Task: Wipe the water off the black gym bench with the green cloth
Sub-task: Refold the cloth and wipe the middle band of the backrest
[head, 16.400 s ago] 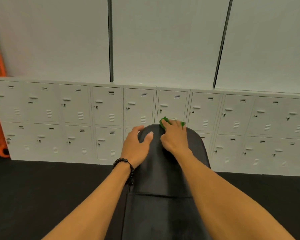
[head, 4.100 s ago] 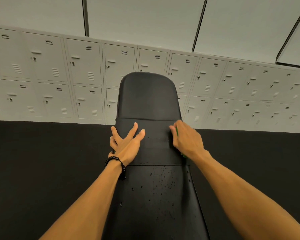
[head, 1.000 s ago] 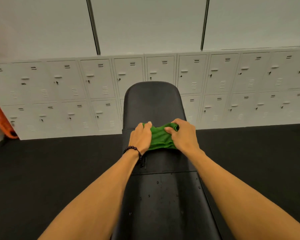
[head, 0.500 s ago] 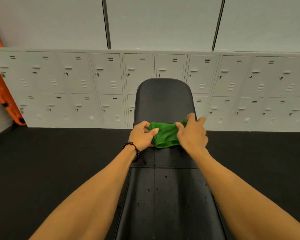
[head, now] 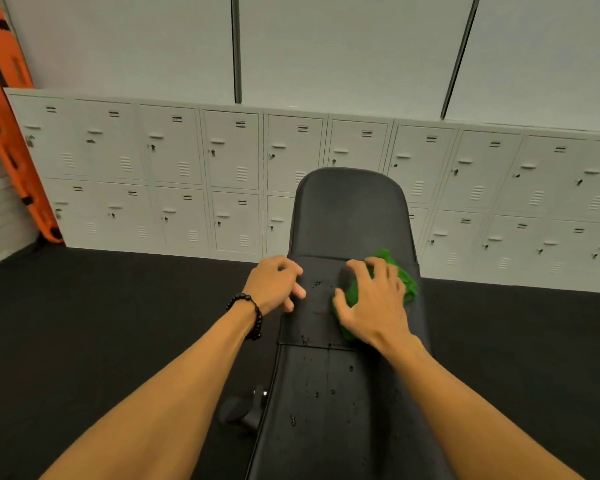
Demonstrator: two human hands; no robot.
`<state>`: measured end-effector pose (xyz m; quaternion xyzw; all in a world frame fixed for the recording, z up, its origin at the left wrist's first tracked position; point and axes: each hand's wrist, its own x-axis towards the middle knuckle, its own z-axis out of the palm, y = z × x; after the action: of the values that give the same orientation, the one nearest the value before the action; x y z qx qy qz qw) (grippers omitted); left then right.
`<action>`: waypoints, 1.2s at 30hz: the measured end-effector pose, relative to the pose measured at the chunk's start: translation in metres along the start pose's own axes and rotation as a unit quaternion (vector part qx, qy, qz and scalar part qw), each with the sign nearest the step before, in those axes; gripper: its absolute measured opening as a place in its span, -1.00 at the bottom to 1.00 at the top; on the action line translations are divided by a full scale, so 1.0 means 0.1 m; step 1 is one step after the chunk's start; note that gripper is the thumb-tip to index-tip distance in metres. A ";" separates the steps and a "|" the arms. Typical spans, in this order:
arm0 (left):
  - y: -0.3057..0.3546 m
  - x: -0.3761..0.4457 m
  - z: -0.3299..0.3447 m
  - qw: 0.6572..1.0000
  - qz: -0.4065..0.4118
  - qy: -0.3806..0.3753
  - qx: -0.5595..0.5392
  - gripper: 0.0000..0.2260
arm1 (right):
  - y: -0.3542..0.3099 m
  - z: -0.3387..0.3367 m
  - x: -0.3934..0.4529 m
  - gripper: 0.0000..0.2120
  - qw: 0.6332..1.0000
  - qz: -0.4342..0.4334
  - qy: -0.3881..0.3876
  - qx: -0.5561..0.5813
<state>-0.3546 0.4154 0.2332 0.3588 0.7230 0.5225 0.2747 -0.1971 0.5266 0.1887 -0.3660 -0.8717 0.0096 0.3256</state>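
White lockers (head: 229, 174) line the wall behind the black gym bench (head: 347, 216), whose near pad carries water droplets (head: 316, 393). The right hand (head: 371, 303) presses the bunched green cloth (head: 404, 277) onto the bench's right side with spread fingers curled over it, while the left hand (head: 274, 284) rests loosely curled on the left edge, grasping nothing.

Bench (head: 347, 216): black padded, long axis running 6 to 12 o'clock, far end rounded. Water droplets scattered on near pad and mid section. Cloth (head: 407, 284): green, bunched, on mid section toward 3 o'clock edge, partly covered.
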 end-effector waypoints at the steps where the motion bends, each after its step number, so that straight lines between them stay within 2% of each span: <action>1: -0.01 0.00 0.03 1.000 0.000 0.001 0.007 -0.79 | 0.00 -0.02 -0.01 -0.50 0.997 -0.066 -0.022 0.017; 3: -0.05 0.03 0.10 0.999 0.000 -0.016 0.028 -0.81 | 0.04 -0.06 -0.07 -0.43 0.980 -0.182 -0.075 0.023; 4: -0.08 0.06 0.12 0.999 0.003 -0.024 0.038 -0.82 | 0.09 -0.08 -0.07 -0.38 0.978 -0.194 -0.077 0.009; 5: -0.11 0.08 0.13 0.999 0.004 -0.025 0.042 -0.82 | 0.14 -0.08 -0.07 -0.32 0.985 -0.164 -0.053 -0.007; 7: -0.17 0.09 0.11 0.999 0.016 -0.002 0.045 -0.79 | 0.16 -0.10 -0.07 -0.24 1.000 -0.012 -0.016 -0.010; 8: -0.21 0.08 0.10 0.997 0.031 0.015 0.064 -0.79 | 0.12 -0.07 -0.07 -0.24 0.998 0.046 -0.031 0.001; 9: -0.24 0.04 0.10 0.994 0.049 0.031 0.095 -0.78 | 0.05 0.00 -0.08 -0.26 0.997 0.059 -0.049 0.011; 11: -0.31 -0.03 0.12 0.983 0.081 0.057 0.153 -0.76 | -0.09 0.14 -0.14 -0.34 0.998 0.008 -0.062 0.016; 13: -0.40 -0.06 0.14 0.977 0.083 0.045 0.193 -0.69 | -0.14 0.22 -0.20 -0.44 0.995 -0.084 -0.056 0.008; 15: -0.46 -0.07 0.16 0.985 0.063 0.001 0.160 -0.62 | -0.03 0.21 -0.22 -0.53 0.985 -0.168 -0.047 -0.008; 16: -0.48 -0.08 0.17 0.991 0.053 -0.027 0.116 -0.59 | 0.05 0.20 -0.19 -0.55 0.984 -0.175 -0.042 -0.011; 18: -0.48 -0.12 0.21 0.996 0.027 -0.076 0.045 -0.56 | 0.11 0.15 -0.06 -0.54 0.997 -0.078 -0.015 0.024; 20: -0.52 -0.12 0.28 0.997 0.018 -0.080 0.015 -0.55 | 0.00 0.15 0.03 -0.52 0.997 0.037 0.003 0.067; 21: -0.52 -0.13 0.30 0.997 0.017 -0.078 -0.004 -0.56 | -0.09 0.18 0.04 -0.50 0.997 0.030 -0.006 0.070; 22: -0.55 -0.13 0.32 0.997 0.019 -0.074 -0.029 -0.57 | -0.15 0.22 0.01 -0.47 0.997 -0.029 -0.025 0.068; 24: -0.56 -0.13 0.32 0.992 0.028 -0.070 -0.101 -0.62 | -0.11 0.23 -0.09 -0.40 0.976 -0.201 -0.081 0.033; 25: -0.55 -0.15 0.31 0.989 0.026 -0.072 -0.130 -0.62 | -0.02 0.20 -0.10 -0.39 0.963 -0.252 -0.094 0.011; 26: -0.54 -0.16 0.30 0.985 0.021 -0.077 -0.153 -0.60 | 0.08 0.18 -0.08 -0.39 0.963 -0.257 -0.084 0.001; 27: -0.53 -0.17 0.29 0.983 0.015 -0.076 -0.165 -0.58 | 0.15 0.16 -0.04 -0.42 0.976 -0.209 -0.053 0.012; 29: -0.55 -0.16 0.29 0.982 0.012 -0.075 -0.171 -0.56 | 0.05 0.18 0.03 -0.48 0.998 -0.034 0.001 0.056; 30: -0.58 -0.14 0.29 0.982 0.014 -0.070 -0.175 -0.56 | -0.09 0.21 0.06 -0.49 0.997 0.020 0.011 0.068; 31: -0.58 -0.14 0.30 0.981 0.019 -0.064 -0.183 -0.56 | -0.23 0.25 0.05 -0.48 0.998 0.019 0.013 0.065; 33: -0.62 -0.13 0.27 0.976 0.014 -0.030 -0.214 -0.57 | -0.39 0.33 -0.02 -0.48 0.992 -0.113 -0.013 0.062; 35: -0.63 -0.14 0.24 0.972 -0.011 -0.009 -0.233 -0.57 | -0.30 0.29 -0.07 -0.51 0.959 -0.269 -0.074 0.046; 36: -0.64 -0.15 0.21 0.972 -0.022 -0.007 -0.235 -0.57 | -0.20 0.26 -0.01 -0.51 0.945 -0.312 -0.084 0.038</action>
<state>-0.3444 0.4027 0.1663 0.2722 0.5857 0.6691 0.3677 -0.2241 0.5171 0.1721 -0.0606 -0.9655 -0.0287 0.2515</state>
